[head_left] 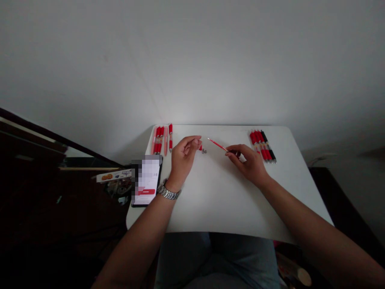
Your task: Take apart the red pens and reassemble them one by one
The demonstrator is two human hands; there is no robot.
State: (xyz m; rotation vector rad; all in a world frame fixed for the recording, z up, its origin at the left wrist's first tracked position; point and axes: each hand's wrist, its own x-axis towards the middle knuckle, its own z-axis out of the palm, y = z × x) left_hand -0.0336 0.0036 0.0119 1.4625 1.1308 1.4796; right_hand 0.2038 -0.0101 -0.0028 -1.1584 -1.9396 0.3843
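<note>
In my right hand (245,160), thumb and fingers pinch the rear end of a thin red pen refill (217,144). Its metal tip points left, toward my left hand (184,154). The left thumb and fingers are drawn together, and what they may hold is hidden. A small red piece (200,147) shows by the left fingertips; I cannot tell if it is held or lies on the table. Just right of it are small greyish parts (204,151) on the white table (210,196).
At the table's back left lie red pens (159,138), pink pens (165,141) and a separate red pen (171,137). Several red pens (259,142) and a black pen (268,145) lie side by side at the right. A lit phone (147,180) rests along the left edge. Behind stands a wall.
</note>
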